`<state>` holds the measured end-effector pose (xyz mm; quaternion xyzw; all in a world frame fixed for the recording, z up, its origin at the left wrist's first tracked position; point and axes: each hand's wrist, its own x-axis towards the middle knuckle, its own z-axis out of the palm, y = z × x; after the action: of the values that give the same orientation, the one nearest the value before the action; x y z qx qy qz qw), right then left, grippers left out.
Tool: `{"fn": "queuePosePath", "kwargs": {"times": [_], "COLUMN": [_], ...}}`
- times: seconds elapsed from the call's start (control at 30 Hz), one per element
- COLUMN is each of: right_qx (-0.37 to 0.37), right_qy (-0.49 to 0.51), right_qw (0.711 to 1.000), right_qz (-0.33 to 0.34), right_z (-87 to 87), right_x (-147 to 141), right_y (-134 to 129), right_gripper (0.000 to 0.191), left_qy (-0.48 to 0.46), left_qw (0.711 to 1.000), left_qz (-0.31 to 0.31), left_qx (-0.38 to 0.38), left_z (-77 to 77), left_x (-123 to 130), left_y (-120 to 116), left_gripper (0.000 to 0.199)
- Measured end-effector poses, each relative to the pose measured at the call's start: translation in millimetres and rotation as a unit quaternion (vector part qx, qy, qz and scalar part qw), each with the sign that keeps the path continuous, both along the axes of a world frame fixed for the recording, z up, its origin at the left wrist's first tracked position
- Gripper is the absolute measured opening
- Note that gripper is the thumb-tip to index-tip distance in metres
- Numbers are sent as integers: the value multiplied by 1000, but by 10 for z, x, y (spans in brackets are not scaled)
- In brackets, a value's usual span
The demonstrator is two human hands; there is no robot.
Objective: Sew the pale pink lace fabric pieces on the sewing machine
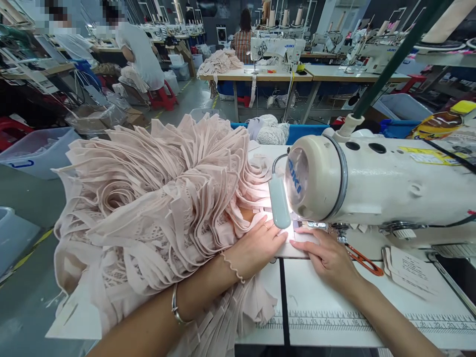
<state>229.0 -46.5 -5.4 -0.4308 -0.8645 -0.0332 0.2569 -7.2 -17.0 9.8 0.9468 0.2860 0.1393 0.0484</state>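
My left hand lies with its fingers stretched out over pale pink fabric at the sewing machine's lit needle area. Opposite it, my right hand rests palm down, fingers apart, its fingertips on the same spot of cloth. Both hands press the fabric flat rather than gripping it. The white sewing machine stands above and to the right, and its small lamp partly hides the needle area. A large heap of pale pink, lace-trimmed pieces spreads left of my hands, some hanging below my left forearm.
Orange-handled snips, written paper slips and a dark phone-like device lie right of my right hand. A ruler strip runs along the table front. A bottle stands behind the machine. People sit at machines farther back.
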Motion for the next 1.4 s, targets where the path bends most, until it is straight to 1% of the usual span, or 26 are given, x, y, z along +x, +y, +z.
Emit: {"fn": "queuePosePath", "kwargs": {"times": [0.07,0.17,0.3,0.43,0.53,0.67,0.77,0.9,1.13,1.4], "right_qx": [-2,16,31,25,17,21,27,24,28,25], "right_qy": [-9,-12,-18,-27,-26,3,28,41,53,40], "right_qw": [1000,1000,999,999,999,1000,999,999,998,998], "right_qz": [0,3,4,-2,-11,11,22,18,21,30], "right_z": [-30,-65,-68,-32,-5,28,57,74,49,93], "right_x": [19,30,16,-5,-16,-35,-54,-67,-63,-75], "right_y": [-3,3,8,-6,-12,1,13,16,15,7], "right_gripper": [42,42,41,39,38,35,35,36,34,35], "left_qy": [0,-3,-7,-13,-9,0,10,12,23,22], "left_qw": [1000,1000,1000,1000,1000,997,997,998,998,998], "left_qz": [2,8,4,-1,4,-34,-49,-51,-42,-41], "left_qx": [-11,-19,-21,-3,25,63,61,45,32,40], "left_z": [-13,-19,-28,-77,-99,-76,-53,-42,-7,-9], "left_x": [4,8,2,-5,-6,-1,8,12,-3,1], "left_y": [4,18,35,39,39,55,81,113,115,103], "left_gripper": [18,20,21,26,26,24,22,22,23,24]}}
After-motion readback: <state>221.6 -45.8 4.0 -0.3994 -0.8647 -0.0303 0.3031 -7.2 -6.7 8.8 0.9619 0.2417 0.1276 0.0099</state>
